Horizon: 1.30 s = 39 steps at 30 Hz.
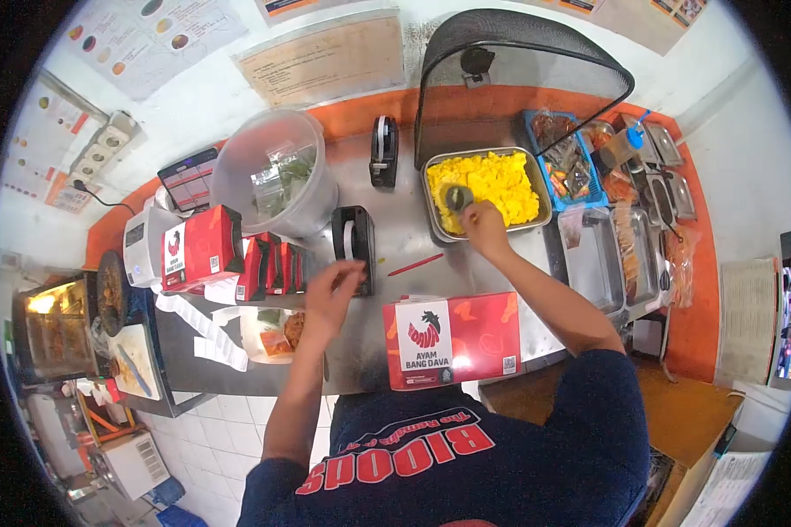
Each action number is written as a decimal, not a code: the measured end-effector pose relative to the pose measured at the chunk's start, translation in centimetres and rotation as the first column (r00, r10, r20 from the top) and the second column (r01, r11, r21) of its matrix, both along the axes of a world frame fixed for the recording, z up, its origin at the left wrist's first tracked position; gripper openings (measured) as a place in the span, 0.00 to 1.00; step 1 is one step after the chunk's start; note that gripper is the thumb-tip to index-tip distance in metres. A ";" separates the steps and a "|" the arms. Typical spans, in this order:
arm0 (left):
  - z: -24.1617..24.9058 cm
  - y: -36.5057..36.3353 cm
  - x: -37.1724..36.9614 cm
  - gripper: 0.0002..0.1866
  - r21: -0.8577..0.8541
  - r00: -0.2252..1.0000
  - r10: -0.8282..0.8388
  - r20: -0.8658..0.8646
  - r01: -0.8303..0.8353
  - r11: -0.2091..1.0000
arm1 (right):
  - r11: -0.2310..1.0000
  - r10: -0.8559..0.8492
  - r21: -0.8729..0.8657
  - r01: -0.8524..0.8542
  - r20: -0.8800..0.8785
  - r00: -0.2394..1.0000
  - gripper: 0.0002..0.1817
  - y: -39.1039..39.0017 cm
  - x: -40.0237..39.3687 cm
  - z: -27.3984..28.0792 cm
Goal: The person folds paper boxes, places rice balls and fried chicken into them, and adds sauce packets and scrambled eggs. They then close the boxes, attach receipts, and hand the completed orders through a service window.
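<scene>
My right hand (483, 223) is closed on the handle of a spoon (456, 197), whose round head rests over yellow food like scrambled egg (501, 180) in a steel tray (441, 230). Over the counter, my left hand (336, 294) has its fingers apart and holds nothing, beside a black tape dispenser (366, 263). Below and left of it lies an open paper wrap (253, 338) with fried food and an orange item. A red and white box (453, 338) stands at the counter's front edge, between my forearms.
Red boxes (204, 250) stand at the left by a clear tub (277, 176). A second tape dispenser (383, 151) is at the back. A mesh cover (518, 75) rises behind the tray. At the right are a blue basket (564, 158) and steel containers (591, 259).
</scene>
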State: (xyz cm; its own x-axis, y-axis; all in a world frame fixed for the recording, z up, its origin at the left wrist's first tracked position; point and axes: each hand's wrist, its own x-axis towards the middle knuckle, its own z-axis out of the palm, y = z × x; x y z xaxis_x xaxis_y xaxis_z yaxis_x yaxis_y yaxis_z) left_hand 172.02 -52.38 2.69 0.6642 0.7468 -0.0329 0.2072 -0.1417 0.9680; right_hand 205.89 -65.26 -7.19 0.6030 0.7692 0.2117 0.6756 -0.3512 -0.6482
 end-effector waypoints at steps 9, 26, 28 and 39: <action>-10.1 3.3 17.6 0.28 -0.247 0.933 -0.317 -0.170 0.272 0.930 | 0.987 -0.035 -0.141 0.076 0.276 0.961 0.07 6.6 0.9 0.7; -15.0 1.3 21.3 0.42 -0.278 0.956 -0.281 -0.082 0.249 0.928 | 0.998 -0.001 -0.062 -0.016 -0.260 0.966 0.11 7.3 1.9 -4.4; -12.4 1.2 20.8 0.45 -0.280 0.943 -0.299 -0.148 0.250 0.927 | 0.995 -0.076 -0.092 0.031 -0.544 0.835 0.09 6.3 1.8 -4.3; -9.3 2.2 18.4 0.43 -0.171 0.936 -0.314 -0.161 0.287 0.943 | 0.954 -0.187 0.000 0.299 -0.779 0.598 0.04 3.1 3.1 1.8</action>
State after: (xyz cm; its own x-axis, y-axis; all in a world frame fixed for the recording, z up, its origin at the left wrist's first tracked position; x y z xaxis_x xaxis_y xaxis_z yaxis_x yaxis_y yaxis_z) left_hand 190.41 -50.18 -6.65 0.8287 0.4919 -0.2670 0.3524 -0.0881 0.9317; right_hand 208.94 -62.20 -5.39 0.7477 0.5719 -0.3376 -0.1833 -0.3109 -0.9326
